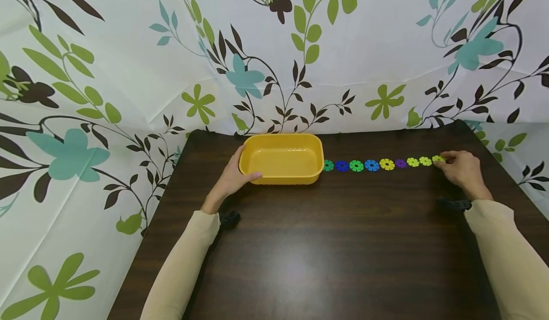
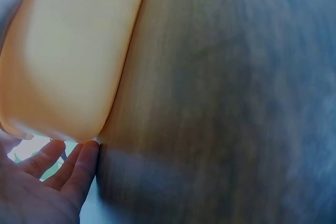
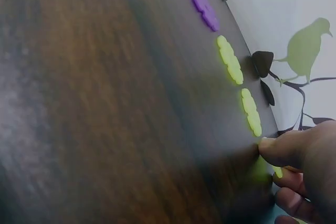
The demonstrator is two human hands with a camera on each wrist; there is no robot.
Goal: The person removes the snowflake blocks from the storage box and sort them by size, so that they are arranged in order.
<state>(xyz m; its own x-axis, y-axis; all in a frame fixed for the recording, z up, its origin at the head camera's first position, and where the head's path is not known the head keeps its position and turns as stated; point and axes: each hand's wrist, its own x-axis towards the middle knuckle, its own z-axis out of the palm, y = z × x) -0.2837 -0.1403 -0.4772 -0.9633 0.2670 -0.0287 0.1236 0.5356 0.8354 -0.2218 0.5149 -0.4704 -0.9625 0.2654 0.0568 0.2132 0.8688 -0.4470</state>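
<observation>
My left hand (image 1: pixel 231 176) grips the left end of a yellow plastic tub (image 1: pixel 285 180), thumb at its near corner and fingers along the outer end wall. In the left wrist view the fingertips (image 2: pixel 89 149) meet the tub's wall (image 2: pixel 65 56) near the bottom. On the far right, my right hand (image 1: pixel 465 171) pinches a yellow-green notched flower disc (image 1: pixel 437 158) between thumb and fingers, partly hidden by them. This disc is at the right end of a row with a purple disc (image 1: pixel 401 163), a yellow disc (image 1: pixel 387 164) and several green, blue and yellow-green ones.
The dark wooden table (image 1: pixel 300 234) has its far edge just behind the tub and the row. A white cloth with leaf patterns (image 1: pixel 274 100) hangs behind it and along the left. The row's leftmost green disc (image 1: pixel 328 165) lies right at the tub's right end.
</observation>
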